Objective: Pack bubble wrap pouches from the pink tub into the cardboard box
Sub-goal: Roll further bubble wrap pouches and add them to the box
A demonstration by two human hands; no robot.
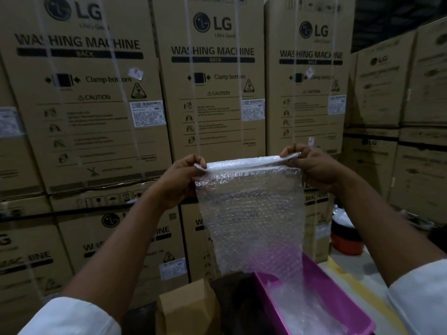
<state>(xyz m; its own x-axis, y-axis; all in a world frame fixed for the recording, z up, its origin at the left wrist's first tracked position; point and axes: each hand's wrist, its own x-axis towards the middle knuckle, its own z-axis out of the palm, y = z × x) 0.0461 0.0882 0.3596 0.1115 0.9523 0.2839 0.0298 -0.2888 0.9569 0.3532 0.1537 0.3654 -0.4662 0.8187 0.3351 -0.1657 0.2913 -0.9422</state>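
Observation:
A clear bubble wrap pouch (251,213) hangs in front of me, held up by its top edge. My left hand (180,177) pinches the top left corner and my right hand (312,165) pinches the top right corner, stretching the edge taut between them. The pouch's lower end dangles over the pink tub (338,293) at the bottom right, where more bubble wrap lies. A cardboard box (186,308) with a raised flap stands just left of the tub at the bottom centre; its inside is dark.
Tall stacked washing machine cartons (212,93) form a wall right behind the tub and box, with more cartons along the right. An orange and black container (346,240) with clear plastic in it sits on the floor at the right.

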